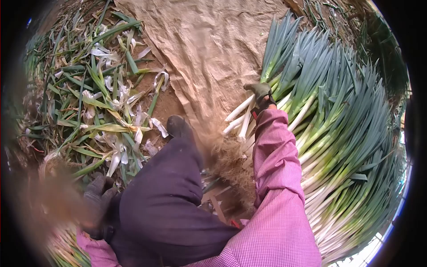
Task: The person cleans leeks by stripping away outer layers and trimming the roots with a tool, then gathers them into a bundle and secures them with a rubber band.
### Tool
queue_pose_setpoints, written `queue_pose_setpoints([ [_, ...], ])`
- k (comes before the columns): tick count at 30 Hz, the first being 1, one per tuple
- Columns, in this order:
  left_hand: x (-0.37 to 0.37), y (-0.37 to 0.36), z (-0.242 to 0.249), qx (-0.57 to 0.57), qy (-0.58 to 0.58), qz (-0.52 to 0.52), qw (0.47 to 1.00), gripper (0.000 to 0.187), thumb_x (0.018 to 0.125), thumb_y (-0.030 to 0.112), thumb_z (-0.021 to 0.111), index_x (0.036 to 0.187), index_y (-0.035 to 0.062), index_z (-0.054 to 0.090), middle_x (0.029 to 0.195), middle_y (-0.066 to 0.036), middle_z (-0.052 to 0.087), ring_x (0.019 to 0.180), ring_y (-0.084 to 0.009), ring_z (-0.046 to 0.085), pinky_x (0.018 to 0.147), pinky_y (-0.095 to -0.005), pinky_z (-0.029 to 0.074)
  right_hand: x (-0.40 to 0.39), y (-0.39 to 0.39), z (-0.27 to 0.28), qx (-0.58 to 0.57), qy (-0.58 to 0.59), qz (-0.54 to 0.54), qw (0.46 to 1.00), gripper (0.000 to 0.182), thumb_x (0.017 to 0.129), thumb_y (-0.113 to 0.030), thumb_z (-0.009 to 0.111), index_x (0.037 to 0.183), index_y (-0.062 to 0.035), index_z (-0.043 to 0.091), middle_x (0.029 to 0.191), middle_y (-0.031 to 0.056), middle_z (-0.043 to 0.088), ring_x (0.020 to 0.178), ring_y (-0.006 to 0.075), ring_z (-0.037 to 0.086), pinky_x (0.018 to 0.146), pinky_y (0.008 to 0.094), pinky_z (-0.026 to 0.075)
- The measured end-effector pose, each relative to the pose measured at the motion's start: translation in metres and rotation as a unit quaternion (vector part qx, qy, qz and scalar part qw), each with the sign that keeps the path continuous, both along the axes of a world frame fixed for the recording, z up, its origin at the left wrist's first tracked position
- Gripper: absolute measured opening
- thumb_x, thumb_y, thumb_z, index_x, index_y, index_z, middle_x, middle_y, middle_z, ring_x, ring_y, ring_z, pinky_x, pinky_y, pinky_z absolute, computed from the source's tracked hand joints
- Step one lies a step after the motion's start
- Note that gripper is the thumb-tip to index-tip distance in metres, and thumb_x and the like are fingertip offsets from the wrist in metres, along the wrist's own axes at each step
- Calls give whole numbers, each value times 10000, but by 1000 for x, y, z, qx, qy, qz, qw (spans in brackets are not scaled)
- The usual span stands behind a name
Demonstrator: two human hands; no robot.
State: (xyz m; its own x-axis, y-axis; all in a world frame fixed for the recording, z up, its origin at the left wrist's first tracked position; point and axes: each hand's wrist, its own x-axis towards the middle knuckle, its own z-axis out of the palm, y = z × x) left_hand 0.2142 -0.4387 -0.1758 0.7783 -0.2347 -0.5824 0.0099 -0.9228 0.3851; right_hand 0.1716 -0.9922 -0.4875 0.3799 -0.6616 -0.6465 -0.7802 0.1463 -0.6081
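Note:
My right hand (261,93), in a dark green glove, lies across several long green onions (240,110) at the near edge of a large pile. Their white stems and roots point toward me and their leaves away. Its fingers look closed round the stems, though their undersides are hidden. My left hand (98,196), in a dark grey glove, is low beside my leg, near the heap of stripped leaves (111,95). Its fingers are slightly bent and apart, with nothing visible in them. A brown blur covers part of that side.
The green onion pile (338,124) fans along my right side, with tangled roots (233,164) at its near edge. Brown paper sheeting (200,49) covers the ground ahead. My shoe (179,127) and bent leg (162,178) stand between the leaf heap and the pile.

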Motion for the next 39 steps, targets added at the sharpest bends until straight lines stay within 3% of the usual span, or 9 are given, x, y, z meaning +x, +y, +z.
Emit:
queue_pose_setpoints([
  [4, -4, 0, -11, -26, 45, 29, 998, 166, 835, 58, 612, 982, -16, 602, 837, -97, 635, 772, -167, 593, 724, -317, 486, -4, -6, 13, 60, 32, -90, 994, 336, 724, -220, 779, 869, 64, 672, 799, 182, 661, 686, 296, 629, 668, 365, 513],
  [8, -5, -12, -7, 3, 26, -14, 1000, 171, 853, 81, 599, 990, -22, 606, 878, -122, 658, 812, -178, 620, 743, -323, 493, -29, -63, -125, -171, 30, 215, 961, 296, 760, -248, 716, 894, 16, 706, 790, 151, 660, 666, 265, 614, 658, 372, 502],
  [13, -7, 3, -13, 8, 40, -17, 999, 189, 859, 83, 583, 1009, -26, 619, 891, -134, 671, 814, -180, 620, 750, -325, 492, -41, -38, -19, -267, 13, 381, 885, 285, 756, -164, 720, 935, 53, 680, 809, 157, 662, 652, 248, 608, 631, 389, 514],
  [15, -10, -5, -6, -8, 57, 32, 998, 193, 830, 90, 624, 999, -3, 624, 878, -135, 641, 814, -215, 613, 751, -340, 491, -63, -28, 17, -57, -119, 117, 984, 244, 763, -117, 704, 948, 40, 675, 815, 138, 665, 657, 236, 618, 632, 365, 522],
  [18, -11, -20, 7, -73, 94, 92, 989, 171, 850, 81, 600, 990, -11, 634, 885, -129, 660, 810, -193, 606, 753, -329, 487, -91, 3, 96, 120, -324, -200, 917, 205, 774, -46, 680, 967, 20, 668, 823, 109, 668, 664, 219, 632, 634, 329, 535],
  [26, 1, 57, -38, -117, 11, -88, 989, 148, 861, 104, 598, 964, 4, 636, 843, -49, 651, 707, -124, 586, 618, -260, 475, -184, 7, 257, 17, -514, -167, 841, 298, 750, 80, 623, 1027, -31, 618, 858, 66, 647, 743, 212, 643, 686, 344, 547],
  [27, -3, 51, -33, -103, 111, 141, 978, 139, 851, 127, 614, 934, 18, 636, 806, -36, 638, 661, -108, 577, 560, -243, 466, -203, 5, 284, -3, -499, -163, 851, 295, 760, 73, 615, 1033, -39, 612, 863, 66, 644, 782, 212, 643, 706, 343, 549],
  [33, 9, 67, -51, -81, 132, 176, 972, 117, 836, 165, 619, 865, 51, 617, 712, -18, 591, 591, -103, 560, 469, -232, 437, -333, -17, 404, 13, -459, -244, 854, 260, 820, -104, 666, 1040, 29, 636, 869, 81, 651, 802, 202, 630, 781, 313, 512],
  [39, 20, 68, -60, -73, -15, 95, 993, 198, 832, 163, 631, 932, -7, 644, 691, -29, 583, 560, -145, 547, 502, -295, 453, -411, -36, 252, -78, -171, -378, 907, 255, 812, -187, 690, 962, 18, 676, 825, 78, 654, 825, 210, 597, 838, 332, 459],
])
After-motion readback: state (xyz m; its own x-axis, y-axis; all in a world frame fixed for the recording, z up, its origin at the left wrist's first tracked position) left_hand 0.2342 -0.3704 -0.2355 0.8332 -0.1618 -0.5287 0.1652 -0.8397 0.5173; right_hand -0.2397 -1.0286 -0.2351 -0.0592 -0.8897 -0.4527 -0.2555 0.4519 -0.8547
